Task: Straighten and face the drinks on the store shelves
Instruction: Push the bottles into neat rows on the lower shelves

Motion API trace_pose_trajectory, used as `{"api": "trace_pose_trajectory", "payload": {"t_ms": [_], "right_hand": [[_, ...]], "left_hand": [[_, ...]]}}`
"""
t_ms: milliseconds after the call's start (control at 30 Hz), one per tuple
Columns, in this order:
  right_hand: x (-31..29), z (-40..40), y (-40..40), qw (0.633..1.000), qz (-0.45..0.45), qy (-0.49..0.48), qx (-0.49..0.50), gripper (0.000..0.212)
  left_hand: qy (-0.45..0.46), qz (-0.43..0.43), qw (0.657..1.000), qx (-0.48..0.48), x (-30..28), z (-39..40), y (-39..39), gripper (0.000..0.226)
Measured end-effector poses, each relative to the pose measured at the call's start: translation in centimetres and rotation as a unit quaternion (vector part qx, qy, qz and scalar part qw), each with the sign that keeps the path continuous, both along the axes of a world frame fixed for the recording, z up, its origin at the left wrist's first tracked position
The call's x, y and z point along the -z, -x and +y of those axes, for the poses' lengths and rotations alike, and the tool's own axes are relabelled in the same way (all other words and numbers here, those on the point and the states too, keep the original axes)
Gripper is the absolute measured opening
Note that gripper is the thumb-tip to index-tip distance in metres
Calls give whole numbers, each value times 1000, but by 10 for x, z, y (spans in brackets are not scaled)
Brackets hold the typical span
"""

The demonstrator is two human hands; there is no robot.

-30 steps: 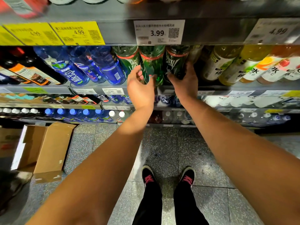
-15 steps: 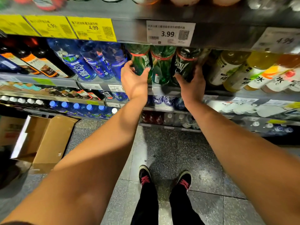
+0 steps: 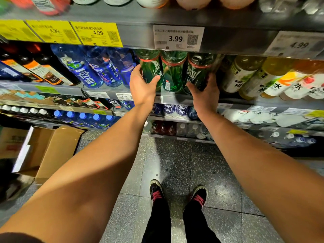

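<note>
The left hand (image 3: 142, 88) has its grip clamped on the leftmost green bottle (image 3: 152, 71). The right hand (image 3: 205, 92) grips the rightmost green bottle (image 3: 198, 71); a third green bottle (image 3: 172, 74) stands between them on the shelf (image 3: 98, 90).

Single head-worn wide view, forward and down, close to shelves (image 3: 175, 99).

I see three green bottles (image 3: 172, 72) with red bands at 12 o'clock, blue bottles (image 3: 98, 67) at 10, yellow price tags (image 3: 96, 33) above them, a white price tag (image 3: 178, 38), speckled grey floor (image 3: 175, 163), black shoes (image 3: 157, 190) with pink laces at 6.
</note>
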State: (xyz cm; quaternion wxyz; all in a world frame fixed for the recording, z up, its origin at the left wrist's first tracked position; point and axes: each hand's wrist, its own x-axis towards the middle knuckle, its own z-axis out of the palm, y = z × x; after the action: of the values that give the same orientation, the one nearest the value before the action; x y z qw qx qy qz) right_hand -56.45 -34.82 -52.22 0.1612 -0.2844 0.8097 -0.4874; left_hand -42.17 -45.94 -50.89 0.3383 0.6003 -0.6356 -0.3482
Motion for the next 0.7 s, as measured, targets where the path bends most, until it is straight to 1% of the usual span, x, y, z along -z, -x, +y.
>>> {"api": "trace_pose_trajectory", "payload": {"t_ms": [267, 367, 467, 600, 667, 700], "right_hand": [[1, 6, -1, 1000, -23, 17, -9, 61], [2, 8, -3, 1000, -18, 12, -6, 64], [1, 6, -3, 1000, -20, 0, -4, 67], [-3, 7, -6, 1000, -21, -16, -3, 72], [-8, 12, -14, 999, -20, -17, 22, 75], [-12, 16, -21, 999, -5, -17, 47, 76]], "left_hand": [[-4, -28, 997, 66, 8, 4, -19, 62], [-15, -30, 996, 77, 2, 6, -20, 57], [-18, -33, 997, 73, -5, 4, -17, 61], [-55, -18, 997, 57, -12, 9, -18, 65], [-68, -2, 997, 38, -10, 16, -26, 57], [-72, 18, 997, 19, -7, 19, -33, 51]]}}
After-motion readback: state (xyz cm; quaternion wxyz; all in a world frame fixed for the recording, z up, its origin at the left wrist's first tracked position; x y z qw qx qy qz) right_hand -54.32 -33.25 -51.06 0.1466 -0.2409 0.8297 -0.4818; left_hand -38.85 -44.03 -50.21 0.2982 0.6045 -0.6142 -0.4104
